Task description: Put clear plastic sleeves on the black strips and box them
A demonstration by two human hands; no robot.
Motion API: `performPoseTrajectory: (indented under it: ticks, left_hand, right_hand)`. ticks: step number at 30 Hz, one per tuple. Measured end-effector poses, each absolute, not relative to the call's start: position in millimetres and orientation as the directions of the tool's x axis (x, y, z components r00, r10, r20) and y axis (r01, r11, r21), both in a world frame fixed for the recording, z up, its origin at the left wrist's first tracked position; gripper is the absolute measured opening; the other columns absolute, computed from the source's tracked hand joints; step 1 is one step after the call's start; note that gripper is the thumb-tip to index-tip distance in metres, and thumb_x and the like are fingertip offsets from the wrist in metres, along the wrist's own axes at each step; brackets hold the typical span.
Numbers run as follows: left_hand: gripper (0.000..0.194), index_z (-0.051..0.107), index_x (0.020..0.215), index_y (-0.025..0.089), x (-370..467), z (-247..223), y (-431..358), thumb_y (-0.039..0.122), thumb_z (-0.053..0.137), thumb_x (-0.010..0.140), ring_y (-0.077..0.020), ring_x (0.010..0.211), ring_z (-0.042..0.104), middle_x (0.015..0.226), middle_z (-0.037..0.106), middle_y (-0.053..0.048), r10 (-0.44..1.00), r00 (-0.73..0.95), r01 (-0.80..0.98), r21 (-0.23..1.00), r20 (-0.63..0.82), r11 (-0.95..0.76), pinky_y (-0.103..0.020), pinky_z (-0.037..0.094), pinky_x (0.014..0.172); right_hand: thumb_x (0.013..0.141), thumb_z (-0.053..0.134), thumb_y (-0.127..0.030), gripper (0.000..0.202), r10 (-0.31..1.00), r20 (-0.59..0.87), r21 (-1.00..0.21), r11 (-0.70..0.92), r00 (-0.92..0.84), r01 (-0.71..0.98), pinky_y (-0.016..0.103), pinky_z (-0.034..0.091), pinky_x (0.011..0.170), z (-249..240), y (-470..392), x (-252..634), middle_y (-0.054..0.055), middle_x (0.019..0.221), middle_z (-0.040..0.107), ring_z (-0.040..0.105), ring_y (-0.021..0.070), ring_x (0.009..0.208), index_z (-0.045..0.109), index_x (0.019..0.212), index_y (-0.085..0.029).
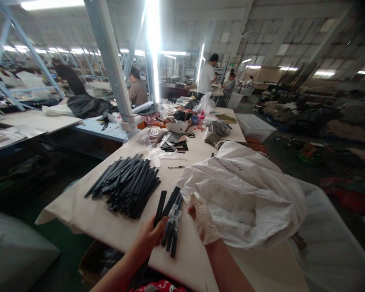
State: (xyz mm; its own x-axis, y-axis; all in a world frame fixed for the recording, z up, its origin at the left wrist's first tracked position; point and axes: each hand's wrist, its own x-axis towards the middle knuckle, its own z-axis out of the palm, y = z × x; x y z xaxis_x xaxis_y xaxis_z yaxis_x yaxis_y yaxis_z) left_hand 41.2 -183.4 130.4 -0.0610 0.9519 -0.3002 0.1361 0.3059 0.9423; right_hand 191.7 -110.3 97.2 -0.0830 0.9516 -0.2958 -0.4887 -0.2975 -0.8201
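My left hand (158, 233), bare, is closed around a few flat black strips (160, 206) that stick up past the thumb. Just right of it, a small bundle of black strips (174, 233) with clear wrapping around the middle lies on the table. My right hand (203, 219) wears a pale glove. Its fingers are curled beside the edge of a large white plastic bag (231, 194); whatever they may pinch is hidden. A big loose pile of black strips (126, 184) lies on the table to the left.
The pale table (197, 152) stretches away from me. A pen (176, 167), black scissors (190, 134), dark flat pieces (174, 142) and plastic bags lie farther back. A metal post (111, 56) rises at the left edge. Several people work beyond.
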Motion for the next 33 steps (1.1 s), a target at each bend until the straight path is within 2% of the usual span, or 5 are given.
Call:
performPoseTrajectory:
  ticks: [7, 13, 17, 25, 33]
  left_hand:
    - [0.033, 0.043, 0.075, 0.018, 61, 138, -160, 0.050, 0.043, 0.078, -0.0040, 0.030, 0.027, 0.039, 0.034, 0.012, 0.957, 0.049, 0.080, 0.956, -0.286, 0.282, -0.015, 0.021, 0.031]
    - [0.033, 0.048, 0.089, 0.017, 51, 134, -187, 0.047, 0.039, 0.080, -0.0068, 0.033, 0.034, 0.044, 0.040, 0.010, 0.972, 0.050, 0.303, 0.931, -0.228, 0.203, -0.017, 0.028, 0.035]
    - [0.028, 0.051, 0.080, 0.018, 54, 134, -187, 0.043, 0.039, 0.081, -0.0080, 0.039, 0.040, 0.049, 0.043, 0.006, 0.973, 0.096, 0.451, 0.881, -0.210, 0.146, -0.019, 0.030, 0.039]
    - [0.029, 0.048, 0.081, 0.017, 50, 125, -179, 0.044, 0.038, 0.081, -0.0061, 0.035, 0.035, 0.047, 0.041, 0.008, 0.941, 0.142, 0.394, 0.890, -0.306, 0.230, -0.017, 0.027, 0.035]
    - [0.033, 0.045, 0.083, 0.017, 37, 124, -173, 0.049, 0.044, 0.077, -0.0035, 0.028, 0.028, 0.040, 0.042, 0.010, 0.827, 0.309, 0.187, 0.883, -0.469, 0.431, -0.015, 0.018, 0.029]
  right_hand:
    - [0.059, 0.076, -0.039, 0.032, 0.944, -0.317, -0.764, -0.314, -0.097, -0.563, 0.020, 0.036, 0.045, 113, -123, 185, -0.006, 0.047, 0.050, 0.044, 0.0063, 0.045, 0.054, 0.053, -0.016]
    - [0.069, 0.070, -0.027, 0.024, 0.828, -0.493, -0.323, -0.459, -0.267, -0.828, 0.015, 0.040, 0.039, 109, -106, 214, -0.009, 0.044, 0.047, 0.045, 0.0038, 0.039, 0.052, 0.057, -0.017]
    - [0.074, 0.067, -0.025, 0.022, 0.814, -0.471, -0.203, -0.474, -0.339, -0.857, 0.014, 0.041, 0.039, 111, -103, 215, -0.008, 0.045, 0.050, 0.048, 0.0041, 0.040, 0.052, 0.059, -0.017]
    - [0.064, 0.073, -0.034, 0.028, 0.903, -0.419, -0.527, -0.325, -0.092, -0.785, 0.017, 0.040, 0.037, 96, -101, 207, -0.008, 0.045, 0.051, 0.047, 0.0056, 0.039, 0.051, 0.060, -0.019]
    - [0.061, 0.074, -0.041, 0.031, 0.890, -0.427, -0.600, -0.413, -0.162, -0.685, 0.022, 0.041, 0.042, 89, -94, 209, -0.006, 0.049, 0.054, 0.049, 0.0085, 0.043, 0.051, 0.059, -0.019]
